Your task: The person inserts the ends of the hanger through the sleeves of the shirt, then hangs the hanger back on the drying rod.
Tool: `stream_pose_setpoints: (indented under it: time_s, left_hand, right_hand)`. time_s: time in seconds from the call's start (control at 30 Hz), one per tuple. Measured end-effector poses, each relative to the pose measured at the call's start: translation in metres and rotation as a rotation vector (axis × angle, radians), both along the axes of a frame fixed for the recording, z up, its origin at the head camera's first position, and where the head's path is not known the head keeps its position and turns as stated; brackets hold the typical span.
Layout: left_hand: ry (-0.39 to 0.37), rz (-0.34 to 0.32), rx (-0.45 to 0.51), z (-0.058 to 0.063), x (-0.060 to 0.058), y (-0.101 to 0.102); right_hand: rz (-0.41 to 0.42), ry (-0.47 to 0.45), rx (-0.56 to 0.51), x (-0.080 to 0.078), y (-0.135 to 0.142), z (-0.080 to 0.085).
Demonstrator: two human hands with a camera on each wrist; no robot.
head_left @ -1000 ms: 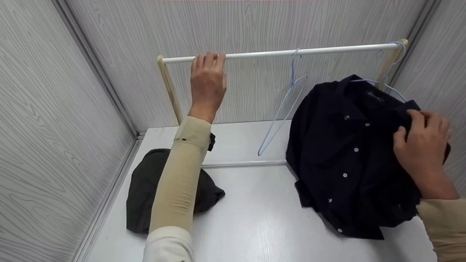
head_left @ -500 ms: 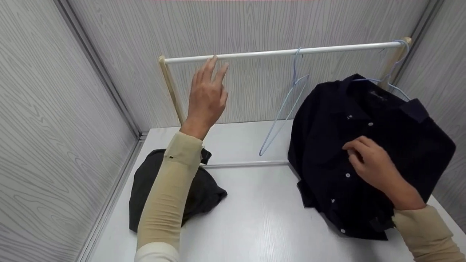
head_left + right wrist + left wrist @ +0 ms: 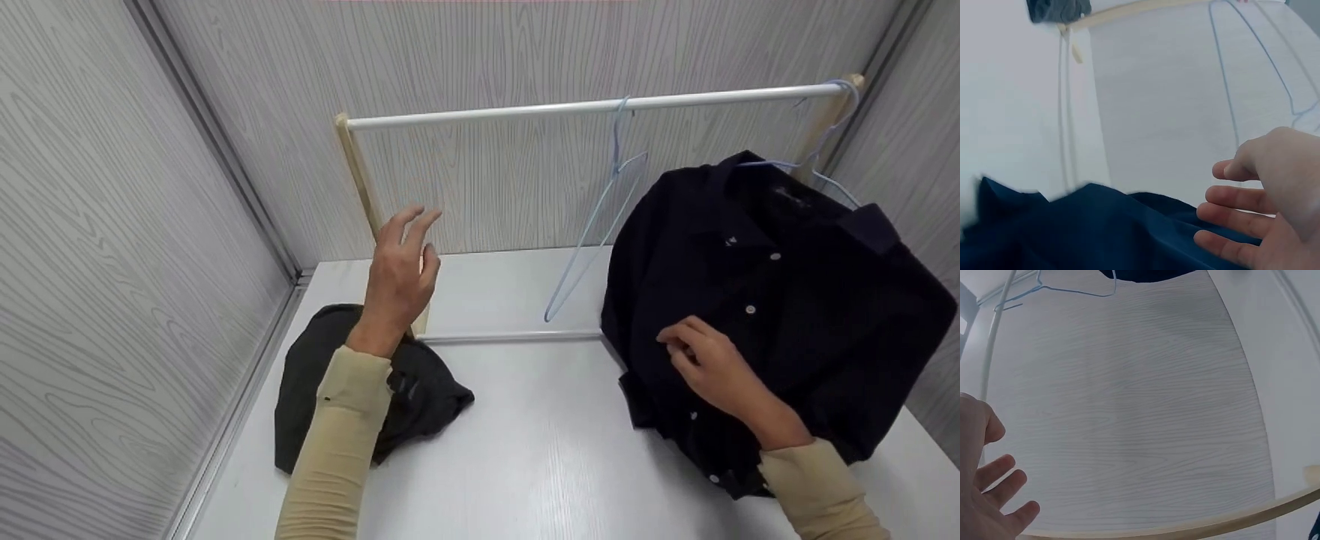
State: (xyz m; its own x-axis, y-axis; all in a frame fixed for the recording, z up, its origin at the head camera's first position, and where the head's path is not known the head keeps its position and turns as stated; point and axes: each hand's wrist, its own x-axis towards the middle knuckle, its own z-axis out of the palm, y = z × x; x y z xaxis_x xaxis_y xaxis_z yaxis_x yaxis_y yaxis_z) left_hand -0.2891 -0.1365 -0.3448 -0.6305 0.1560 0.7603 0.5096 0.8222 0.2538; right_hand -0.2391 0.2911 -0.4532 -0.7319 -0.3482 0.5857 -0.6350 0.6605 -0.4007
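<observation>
Two hands (fingers loosely parted); two hangers, one bearing navy shirt; one dark garment.

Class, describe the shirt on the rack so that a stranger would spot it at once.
Find the white rail across the back, then go to its right end. There, a navy shirt hangs on a blue hanger. Pale buttons run down its front; unlike the dark bundle on the table, it hangs rather than lies.

Button-up shirt very dark navy, buttons whitish, garment charcoal, rail white, uprights pale tan wood, wire hanger light blue, sleeves plain beige, tabletop white, wall panels light grey with darker wood-grain lines
</observation>
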Motion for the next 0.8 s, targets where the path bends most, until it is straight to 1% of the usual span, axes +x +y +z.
stream_pose_setpoints:
  time_s: [0.13, 0.3, 0.43, 0.53, 0.63, 0.7, 0.8]
  left_hand:
    - [-0.077, 0.008, 0.133, -0.037, 0.008, -0.006]
    - [-0.181, 0.057, 0.229, -0.084, 0.018, -0.016]
    - [-0.208, 0.105, 0.304, -0.117, 0.029, -0.031]
    - [-0.212, 0.154, 0.366, -0.138, 0.037, -0.043]
    - [-0.226, 0.208, 0.411, -0.155, 0.044, -0.051]
    - [-0.233, 0.250, 0.420, -0.165, 0.048, -0.055]
    - [-0.259, 0.332, 0.407, -0.178, 0.053, -0.059]
  right_hand:
    - [0.010, -0.059, -0.013, -0.001, -0.017, -0.018]
    - [0.033, -0.153, -0.022, -0.001, -0.041, -0.037]
    - [0.031, -0.227, -0.069, -0.001, -0.063, -0.051]
    - [0.021, -0.268, -0.117, 0.000, -0.080, -0.064]
    - [0.029, -0.295, -0.154, 0.001, -0.100, -0.079]
    - [0.048, -0.314, -0.170, 0.002, -0.114, -0.089]
    - [0.085, -0.323, -0.180, 0.005, -0.137, -0.101]
